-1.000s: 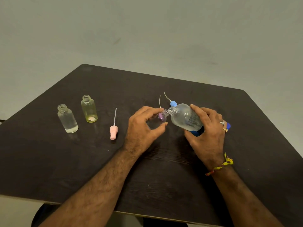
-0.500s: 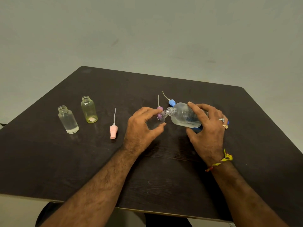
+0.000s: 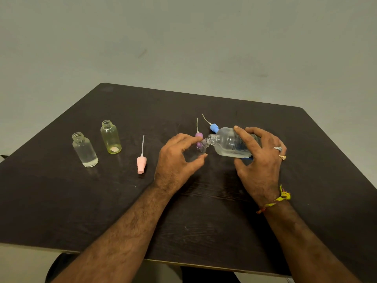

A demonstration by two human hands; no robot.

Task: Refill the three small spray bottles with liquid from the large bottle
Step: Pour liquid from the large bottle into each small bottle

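Observation:
My right hand point(image 3: 259, 160) grips the large clear bottle point(image 3: 228, 144), tipped to the left with its open neck against the mouth of a small clear bottle point(image 3: 201, 148). My left hand point(image 3: 177, 160) holds that small bottle between thumb and fingers, and most of its body is hidden. Two other small bottles stand uncapped at the left: a clear one point(image 3: 84, 150) with a little liquid and a yellowish one point(image 3: 111, 137). Three spray heads with tubes lie on the table: pink point(image 3: 141, 162), purple point(image 3: 199, 135), blue point(image 3: 213, 127).
The dark wooden table point(image 3: 102, 201) has its front edge close to me and its far edge before a plain grey wall. A blue cap point(image 3: 247, 158) peeks out under my right hand.
The large bottle has tipped further down toward the small bottle's mouth. Both hands stay in nearly the same place.

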